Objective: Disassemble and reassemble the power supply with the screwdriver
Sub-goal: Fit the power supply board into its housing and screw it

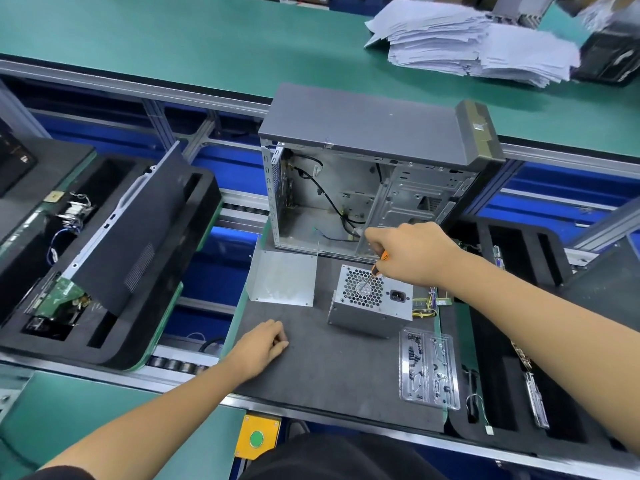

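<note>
The screwdriver (376, 268) is being gripped in the curled right hand (410, 252), tip angled down onto the power supply (372, 301). The left hand (261, 346) is being rested on the bench (329, 368), fingers loosely curled, nothing held.

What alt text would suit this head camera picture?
A person's right hand holds an orange screwdriver over the fan grille of a grey power supply on a dark mat; the left hand rests nearby, an open computer case behind.
</note>
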Action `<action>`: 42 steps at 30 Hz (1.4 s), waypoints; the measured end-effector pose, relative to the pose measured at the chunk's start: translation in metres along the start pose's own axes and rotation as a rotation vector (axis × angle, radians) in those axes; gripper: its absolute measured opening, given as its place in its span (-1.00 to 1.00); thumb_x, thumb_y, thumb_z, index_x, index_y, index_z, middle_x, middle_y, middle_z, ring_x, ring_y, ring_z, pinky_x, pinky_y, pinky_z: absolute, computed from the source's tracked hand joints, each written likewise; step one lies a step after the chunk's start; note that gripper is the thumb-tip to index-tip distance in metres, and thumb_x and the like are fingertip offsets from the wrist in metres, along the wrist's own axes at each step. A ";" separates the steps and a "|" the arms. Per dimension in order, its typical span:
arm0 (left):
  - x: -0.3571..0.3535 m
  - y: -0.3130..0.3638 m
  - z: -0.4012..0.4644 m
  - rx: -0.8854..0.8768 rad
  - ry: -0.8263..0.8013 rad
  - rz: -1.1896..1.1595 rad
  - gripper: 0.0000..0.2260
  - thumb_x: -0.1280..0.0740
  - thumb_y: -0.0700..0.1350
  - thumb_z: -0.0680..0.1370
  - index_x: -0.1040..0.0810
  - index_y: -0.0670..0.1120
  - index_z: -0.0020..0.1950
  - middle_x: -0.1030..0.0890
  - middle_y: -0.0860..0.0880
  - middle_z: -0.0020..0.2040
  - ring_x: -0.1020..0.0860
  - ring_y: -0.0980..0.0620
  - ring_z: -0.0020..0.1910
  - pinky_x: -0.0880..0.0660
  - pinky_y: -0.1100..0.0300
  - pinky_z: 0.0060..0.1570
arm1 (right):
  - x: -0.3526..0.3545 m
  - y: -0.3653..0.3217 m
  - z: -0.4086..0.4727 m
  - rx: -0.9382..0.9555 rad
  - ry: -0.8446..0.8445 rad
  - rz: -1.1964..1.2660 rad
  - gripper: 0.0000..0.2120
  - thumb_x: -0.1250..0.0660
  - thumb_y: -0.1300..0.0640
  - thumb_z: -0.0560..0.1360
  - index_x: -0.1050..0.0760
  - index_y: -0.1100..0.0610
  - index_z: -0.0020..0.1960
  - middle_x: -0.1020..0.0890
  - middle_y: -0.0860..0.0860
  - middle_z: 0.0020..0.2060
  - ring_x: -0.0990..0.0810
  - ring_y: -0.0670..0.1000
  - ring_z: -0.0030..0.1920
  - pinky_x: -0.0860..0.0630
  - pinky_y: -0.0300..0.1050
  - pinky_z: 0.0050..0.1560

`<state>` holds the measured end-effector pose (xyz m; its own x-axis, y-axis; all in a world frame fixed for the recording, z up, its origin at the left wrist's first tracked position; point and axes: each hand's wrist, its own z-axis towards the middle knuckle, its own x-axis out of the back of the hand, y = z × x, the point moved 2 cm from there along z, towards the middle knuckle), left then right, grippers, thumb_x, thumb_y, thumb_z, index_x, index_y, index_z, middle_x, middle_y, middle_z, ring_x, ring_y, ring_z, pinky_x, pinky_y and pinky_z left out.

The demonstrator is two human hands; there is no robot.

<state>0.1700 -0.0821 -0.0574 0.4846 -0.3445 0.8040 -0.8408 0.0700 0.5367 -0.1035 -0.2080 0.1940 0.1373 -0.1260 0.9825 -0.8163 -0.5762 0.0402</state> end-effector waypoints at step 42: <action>0.079 0.122 0.093 -0.164 0.195 -0.665 -0.80 -0.46 -0.24 0.54 -0.56 0.06 -0.11 -0.68 0.03 -0.20 -0.63 0.19 -0.20 -0.47 0.42 -0.13 | 0.026 0.003 0.023 0.030 0.041 0.126 -0.80 -0.30 0.01 0.39 -0.25 -0.09 -0.20 -0.46 -0.11 -0.42 -0.38 -0.18 -0.37 -0.17 -0.13 -0.39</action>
<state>0.0831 -0.1878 0.0481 0.9294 -0.1907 0.3159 -0.3126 0.0479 0.9487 -0.0895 -0.2320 0.2155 0.0116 -0.1659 0.9861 -0.8081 -0.5823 -0.0885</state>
